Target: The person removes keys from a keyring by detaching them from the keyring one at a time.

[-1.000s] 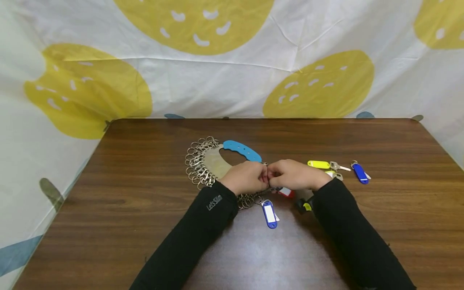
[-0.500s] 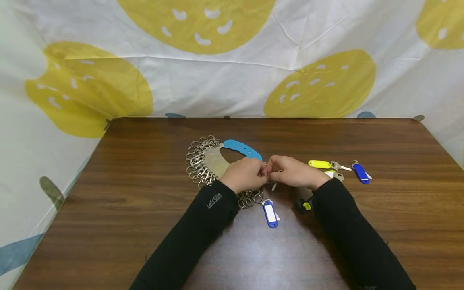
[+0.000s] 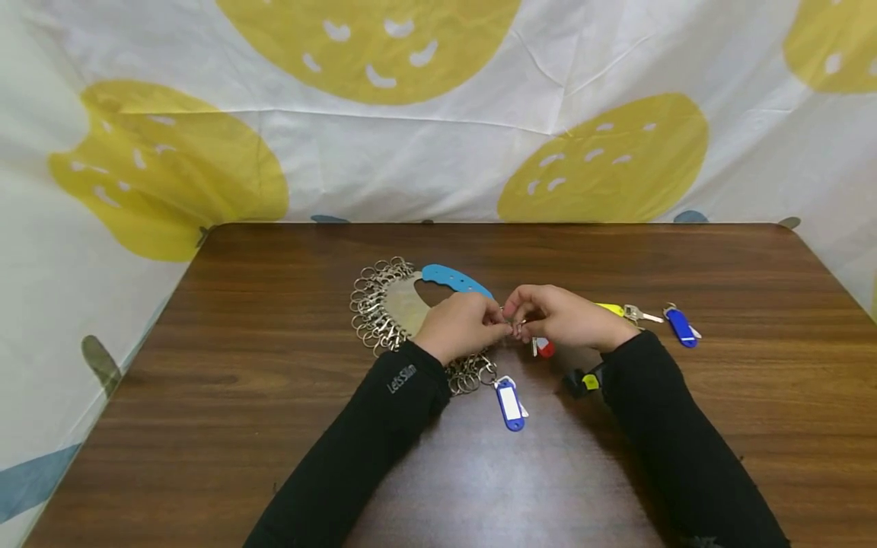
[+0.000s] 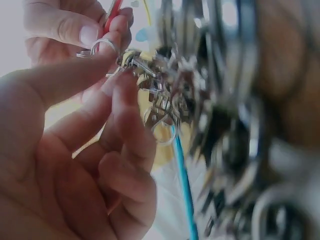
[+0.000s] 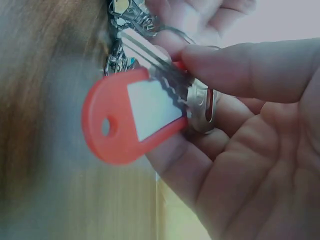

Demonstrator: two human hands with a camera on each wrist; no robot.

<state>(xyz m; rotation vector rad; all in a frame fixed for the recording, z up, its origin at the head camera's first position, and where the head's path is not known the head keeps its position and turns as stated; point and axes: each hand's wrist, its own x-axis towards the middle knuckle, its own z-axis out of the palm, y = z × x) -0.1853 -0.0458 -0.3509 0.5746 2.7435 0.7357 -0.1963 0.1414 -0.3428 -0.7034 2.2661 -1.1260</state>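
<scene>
On the left of the brown surface (image 3: 274,320) lies a metal key holder (image 3: 404,308) fringed with clasps and rings, its blue handle (image 3: 455,280) arching toward the middle. The left hand (image 3: 460,327) rests over its near edge, thumb and forefinger pinching one metal clasp (image 4: 137,62) of the holder; the other fingers curl loosely. Just to its right, fingertips almost meeting it, the right hand (image 3: 565,316) pinches a silver key (image 5: 165,75) joined to a red tag (image 3: 544,347), held just above the surface between the two hands. In the head view the tag hangs below the right fingers, long axis roughly toward the person. The right wrist view alone shows the key's blade running diagonally toward the clasps and the tag's white label; the left wrist view alone shows a small split ring (image 4: 102,46) at the fingertips. A blue tag (image 3: 510,403) lies nearer the person; a yellow tag (image 3: 612,308) and another blue tag (image 3: 681,326) lie farther right.
</scene>
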